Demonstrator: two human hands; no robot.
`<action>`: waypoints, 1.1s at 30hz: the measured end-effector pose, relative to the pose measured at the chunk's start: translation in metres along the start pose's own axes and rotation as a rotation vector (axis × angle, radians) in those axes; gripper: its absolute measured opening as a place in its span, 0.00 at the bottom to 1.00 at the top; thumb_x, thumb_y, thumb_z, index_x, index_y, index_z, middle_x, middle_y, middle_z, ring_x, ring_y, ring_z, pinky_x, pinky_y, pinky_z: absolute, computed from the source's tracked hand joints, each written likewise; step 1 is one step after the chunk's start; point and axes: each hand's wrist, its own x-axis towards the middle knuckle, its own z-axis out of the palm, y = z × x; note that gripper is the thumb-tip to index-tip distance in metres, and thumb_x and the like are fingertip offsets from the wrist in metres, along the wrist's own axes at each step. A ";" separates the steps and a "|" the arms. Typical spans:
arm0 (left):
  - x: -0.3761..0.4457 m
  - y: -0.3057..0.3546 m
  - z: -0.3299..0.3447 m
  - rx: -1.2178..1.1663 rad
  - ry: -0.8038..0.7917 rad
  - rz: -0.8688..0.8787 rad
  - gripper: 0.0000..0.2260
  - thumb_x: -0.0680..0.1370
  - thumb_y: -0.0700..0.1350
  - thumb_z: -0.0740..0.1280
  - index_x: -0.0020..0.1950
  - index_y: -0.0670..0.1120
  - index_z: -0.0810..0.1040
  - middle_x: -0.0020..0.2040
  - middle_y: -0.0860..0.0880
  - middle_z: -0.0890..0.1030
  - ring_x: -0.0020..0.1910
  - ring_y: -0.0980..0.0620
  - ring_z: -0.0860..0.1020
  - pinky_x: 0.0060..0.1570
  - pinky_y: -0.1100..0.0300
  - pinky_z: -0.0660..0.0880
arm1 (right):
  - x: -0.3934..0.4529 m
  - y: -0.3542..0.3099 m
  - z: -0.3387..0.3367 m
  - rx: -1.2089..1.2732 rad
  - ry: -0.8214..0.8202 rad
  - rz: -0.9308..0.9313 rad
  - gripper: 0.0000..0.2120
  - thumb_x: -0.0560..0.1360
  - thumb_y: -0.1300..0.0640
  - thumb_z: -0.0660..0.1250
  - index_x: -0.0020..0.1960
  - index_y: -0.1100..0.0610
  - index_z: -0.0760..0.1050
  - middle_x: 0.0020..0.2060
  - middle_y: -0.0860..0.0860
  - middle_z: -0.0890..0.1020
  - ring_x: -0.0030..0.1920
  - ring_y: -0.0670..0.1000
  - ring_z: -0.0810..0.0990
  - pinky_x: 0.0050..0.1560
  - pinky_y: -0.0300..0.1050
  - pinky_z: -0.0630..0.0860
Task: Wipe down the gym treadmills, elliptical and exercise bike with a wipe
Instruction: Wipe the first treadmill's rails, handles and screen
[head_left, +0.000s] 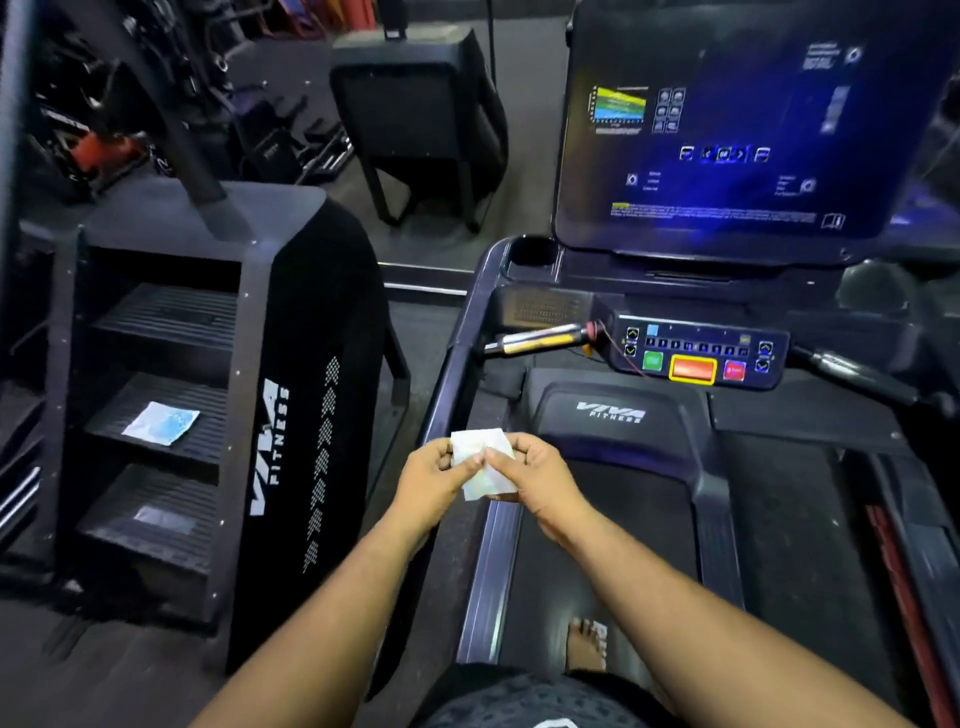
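I stand on a black treadmill (613, 545). Its lit screen (727, 130) and button console (696, 353) lie ahead of me. A white wipe (480, 457) is held in front of me above the treadmill's left side rail. My left hand (434, 475) pinches its left edge and my right hand (535, 478) pinches its right part, thumbs meeting on the sheet. The wipe is partly folded, and its lower corner hangs below my fingers.
A black stair-climber machine (260, 415) stands to the left, with a blue-and-white wipe packet (161, 422) lying on one step. A metal handlebar (540, 338) juts from the console's left. My bare foot (584, 644) rests on the belt. More gym equipment fills the background.
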 end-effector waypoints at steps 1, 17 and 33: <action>0.011 0.002 0.006 0.000 0.013 0.000 0.11 0.76 0.45 0.76 0.55 0.43 0.83 0.50 0.43 0.87 0.52 0.40 0.85 0.58 0.40 0.80 | 0.011 -0.003 -0.009 -0.013 0.025 -0.014 0.09 0.79 0.60 0.71 0.57 0.62 0.79 0.49 0.60 0.86 0.46 0.57 0.86 0.45 0.53 0.84; 0.153 0.022 0.054 0.628 0.147 0.151 0.09 0.78 0.53 0.72 0.56 0.52 0.81 0.50 0.56 0.85 0.50 0.56 0.81 0.55 0.52 0.78 | 0.175 -0.059 -0.089 -0.569 0.011 -0.201 0.09 0.78 0.57 0.67 0.56 0.55 0.84 0.44 0.46 0.85 0.45 0.47 0.81 0.48 0.44 0.75; 0.257 -0.006 0.029 1.408 -0.113 0.354 0.40 0.79 0.58 0.65 0.84 0.48 0.48 0.84 0.50 0.45 0.83 0.49 0.41 0.78 0.33 0.44 | 0.255 -0.021 -0.071 -1.929 -0.110 -0.368 0.37 0.76 0.46 0.66 0.80 0.58 0.60 0.77 0.56 0.66 0.77 0.59 0.64 0.77 0.67 0.56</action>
